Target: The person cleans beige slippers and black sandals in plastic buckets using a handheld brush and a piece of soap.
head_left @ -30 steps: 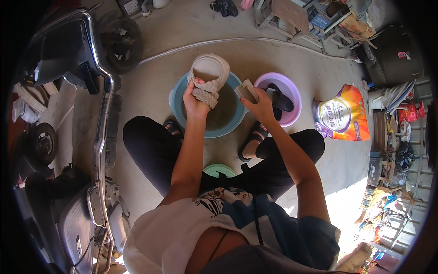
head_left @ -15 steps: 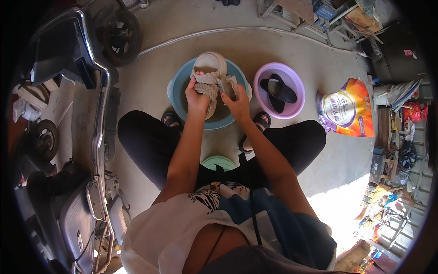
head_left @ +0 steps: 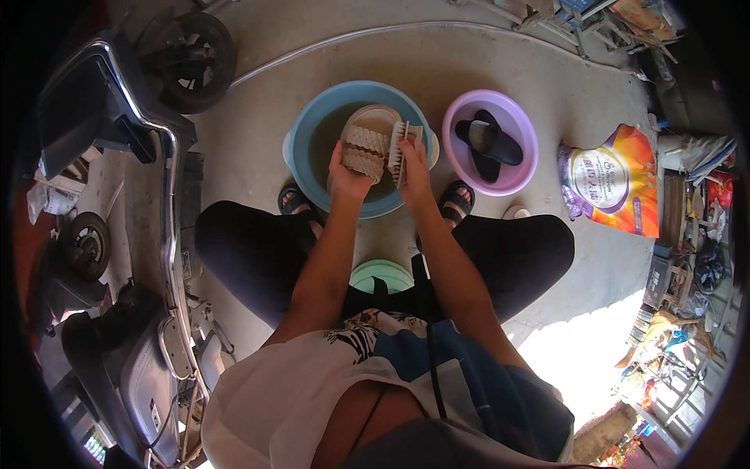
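Observation:
Over a blue basin (head_left: 308, 117) with water in it, my left hand (head_left: 348, 176) grips a beige slide sandal (head_left: 367, 144) with braided straps from its near left side. A scrub brush (head_left: 398, 152) with pale bristles is in my right hand (head_left: 414, 166), its fingers wrapped round the back. The bristles face the sandal's right edge, close beside the straps; whether they touch I cannot tell. Right of the blue basin stands a purple basin (head_left: 455, 173) holding a pair of black slippers (head_left: 494, 144).
A colourful detergent bag (head_left: 609, 180) lies on the floor at the right. Under me is a green stool (head_left: 381, 273). An electric scooter (head_left: 137, 352) stands along the left. Shelves and clutter (head_left: 676, 313) line the right side, and a white hose or cable (head_left: 375, 33) crosses the floor beyond.
The sandal has come down toward the basin and slightly right, its straps now facing up. My right hand has turned the brush so its bristles face the sandal. The view has shifted slightly.

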A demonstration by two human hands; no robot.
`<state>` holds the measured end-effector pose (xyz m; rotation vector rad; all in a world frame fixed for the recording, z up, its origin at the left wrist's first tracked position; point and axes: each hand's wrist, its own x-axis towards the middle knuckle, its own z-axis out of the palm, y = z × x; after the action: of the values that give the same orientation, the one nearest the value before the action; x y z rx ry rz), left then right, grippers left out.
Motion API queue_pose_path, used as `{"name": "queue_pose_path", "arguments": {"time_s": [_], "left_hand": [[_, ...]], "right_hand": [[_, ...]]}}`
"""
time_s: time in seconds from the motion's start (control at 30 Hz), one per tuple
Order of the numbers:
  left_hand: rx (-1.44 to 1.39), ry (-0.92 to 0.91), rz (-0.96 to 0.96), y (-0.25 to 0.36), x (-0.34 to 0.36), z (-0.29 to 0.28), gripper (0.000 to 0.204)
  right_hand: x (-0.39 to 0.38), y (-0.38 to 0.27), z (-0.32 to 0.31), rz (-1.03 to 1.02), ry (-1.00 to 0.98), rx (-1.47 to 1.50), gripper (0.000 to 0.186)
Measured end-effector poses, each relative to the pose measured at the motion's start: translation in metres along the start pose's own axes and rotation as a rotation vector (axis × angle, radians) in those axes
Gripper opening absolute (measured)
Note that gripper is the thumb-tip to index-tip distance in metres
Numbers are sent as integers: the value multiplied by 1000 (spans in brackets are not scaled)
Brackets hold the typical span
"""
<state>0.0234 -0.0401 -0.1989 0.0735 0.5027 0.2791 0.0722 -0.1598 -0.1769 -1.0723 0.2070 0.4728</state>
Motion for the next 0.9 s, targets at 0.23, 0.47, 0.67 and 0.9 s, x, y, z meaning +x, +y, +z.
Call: {"name": "queue_pose_path", "arguments": {"time_s": [0.23, 0.47, 0.67, 0.9], "left_hand": [[37, -7, -110, -1, 4, -18, 43], [166, 111, -86, -22, 13, -21, 44], [237, 78, -91, -13, 24, -39, 50], [1840, 500, 486, 34, 32, -67, 56]], "right_hand": [[-10, 20, 9, -641, -24, -1105, 54], [23, 18, -11, -376, 332, -1178, 59], [44, 40, -48, -112, 311, -859, 60], [58, 69, -47, -179, 208, -823, 58]]}}
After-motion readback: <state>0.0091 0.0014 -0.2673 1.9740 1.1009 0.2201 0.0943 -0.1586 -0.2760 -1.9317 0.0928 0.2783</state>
